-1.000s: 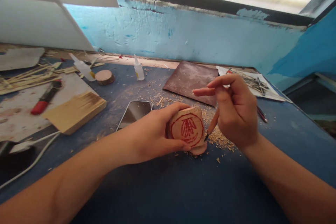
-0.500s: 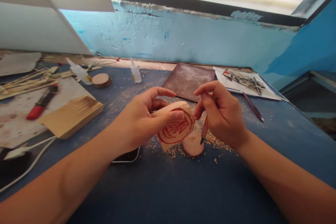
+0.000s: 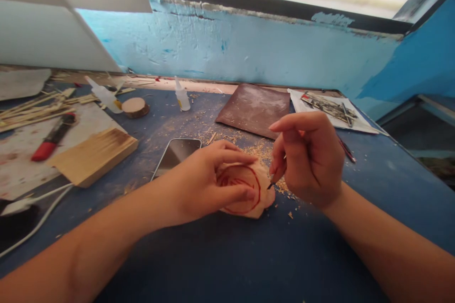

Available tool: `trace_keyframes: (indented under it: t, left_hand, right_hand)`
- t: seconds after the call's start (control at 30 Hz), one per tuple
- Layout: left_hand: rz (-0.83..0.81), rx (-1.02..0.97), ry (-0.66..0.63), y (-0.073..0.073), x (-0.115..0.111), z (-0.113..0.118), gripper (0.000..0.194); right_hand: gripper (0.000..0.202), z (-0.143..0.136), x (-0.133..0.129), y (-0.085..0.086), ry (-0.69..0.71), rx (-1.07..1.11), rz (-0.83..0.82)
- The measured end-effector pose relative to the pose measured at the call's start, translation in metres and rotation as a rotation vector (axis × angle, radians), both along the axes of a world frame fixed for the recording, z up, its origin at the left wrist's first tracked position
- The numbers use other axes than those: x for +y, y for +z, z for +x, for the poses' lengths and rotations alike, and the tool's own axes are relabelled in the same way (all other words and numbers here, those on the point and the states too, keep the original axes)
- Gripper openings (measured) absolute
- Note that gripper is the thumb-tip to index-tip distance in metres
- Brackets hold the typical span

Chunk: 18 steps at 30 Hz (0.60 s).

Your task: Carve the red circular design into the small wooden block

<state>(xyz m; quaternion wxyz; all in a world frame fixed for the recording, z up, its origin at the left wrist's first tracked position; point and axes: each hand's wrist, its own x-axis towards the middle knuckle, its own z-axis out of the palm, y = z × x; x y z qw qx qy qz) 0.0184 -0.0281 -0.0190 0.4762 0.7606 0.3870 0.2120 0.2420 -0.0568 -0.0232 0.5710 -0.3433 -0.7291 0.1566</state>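
The left hand (image 3: 204, 175) holds the block (image 3: 242, 176) between thumb and fingers, in the middle of the table (image 3: 213, 265). The right hand (image 3: 309, 161) pinches the tool (image 3: 279, 174), its tip at the block's right side; touching, I cannot tell. The phone (image 3: 179, 151) lies left of the block.
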Motion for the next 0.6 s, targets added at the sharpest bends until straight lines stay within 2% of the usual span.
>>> trace_keyframes:
  t: [0.13,0.23,0.33,0.4,0.5,0.6]
  left_hand:
    - [0.023,0.133,-0.109,-0.001,-0.004,-0.004,0.071]
    - [0.016,0.192,-0.205,0.002,-0.004,-0.008,0.101]
    - [0.105,0.263,-0.277,0.003,-0.002,-0.012,0.128]
    - [0.187,0.324,-0.298,0.001,0.001,-0.014,0.128]
    - [0.246,0.369,-0.313,-0.001,0.004,-0.016,0.109]
    - [0.256,0.318,-0.303,-0.002,0.007,-0.017,0.093]
  right_hand:
    - [0.019,-0.001,-0.001,-0.001,0.02,-0.054,0.023]
    - [0.019,0.0,0.001,-0.001,0.028,-0.146,0.047]
    - [0.016,0.001,0.003,-0.002,0.026,-0.203,0.072]
    - [0.016,0.001,0.004,-0.002,0.044,-0.21,0.085]
    - [0.016,0.001,0.006,-0.003,0.082,-0.2,0.085]
    - [0.017,0.002,0.007,-0.004,0.079,-0.184,0.067]
